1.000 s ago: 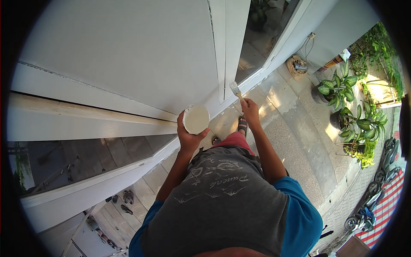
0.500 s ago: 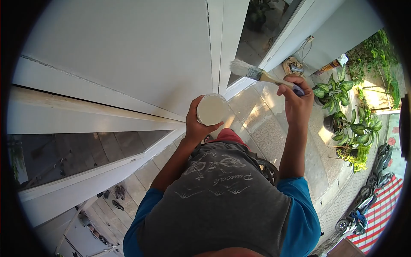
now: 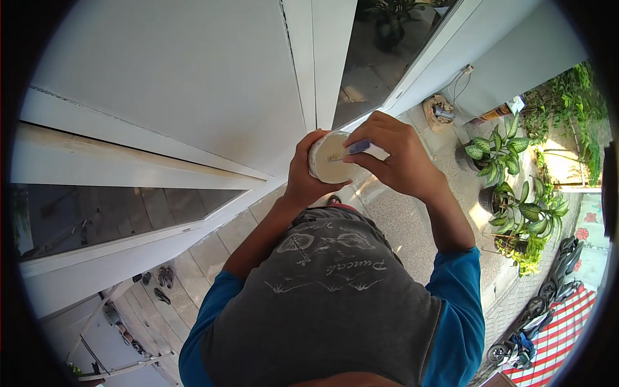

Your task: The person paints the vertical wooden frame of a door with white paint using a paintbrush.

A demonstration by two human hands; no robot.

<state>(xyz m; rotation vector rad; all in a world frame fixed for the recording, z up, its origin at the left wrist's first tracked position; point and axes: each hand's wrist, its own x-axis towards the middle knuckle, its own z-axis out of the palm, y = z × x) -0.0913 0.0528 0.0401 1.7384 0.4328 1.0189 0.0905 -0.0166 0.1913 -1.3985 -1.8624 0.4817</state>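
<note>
My left hand (image 3: 308,169) is wrapped round a round white tub (image 3: 314,161) of pale, cream-white paint (image 3: 334,173), held in front of my chest. Above the tub's right side is my right hand (image 3: 393,151), closed on the handle of a paintbrush (image 3: 361,147). The purple end of the handle points up toward me, and the brush's bristles are down in the tub, largely out of sight.
A white wall (image 3: 174,77) with trim stands close ahead and left. Dark glass (image 3: 374,64) is set beyond it. Potted plants (image 3: 496,151) line the right side of the tiled floor (image 3: 412,226). Sandals (image 3: 164,277) lie at lower left, and motorcycles (image 3: 525,329) are parked at lower right.
My right hand has come down and left, bringing the paintbrush from beside the wall into the tub. My left hand still holds the tub, now slightly further right.
</note>
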